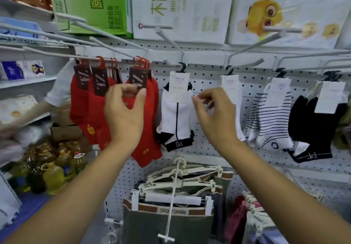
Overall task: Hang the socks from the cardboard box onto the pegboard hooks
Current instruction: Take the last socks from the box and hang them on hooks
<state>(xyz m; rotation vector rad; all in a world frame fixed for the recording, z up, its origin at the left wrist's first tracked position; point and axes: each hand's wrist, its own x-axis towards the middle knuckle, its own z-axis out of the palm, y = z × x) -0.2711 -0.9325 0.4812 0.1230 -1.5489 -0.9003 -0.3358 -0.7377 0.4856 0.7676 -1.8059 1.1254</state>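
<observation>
At the pegboard: left hand pinches the red socks' card, apparently squaring the pair.
White socks: right hand curls at their edge; grip blurred, cannot tell.

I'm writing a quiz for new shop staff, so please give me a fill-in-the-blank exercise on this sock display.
1. The left hand pinches the card label of socks coloured ___.
2. The white socks hang from a plastic hanger coloured ___.
3. The pair just left of the black socks bears thin dark ___.
4. The waistband below reads ___.
Missing words: red; black; stripes; SPORTSMAN.
</observation>
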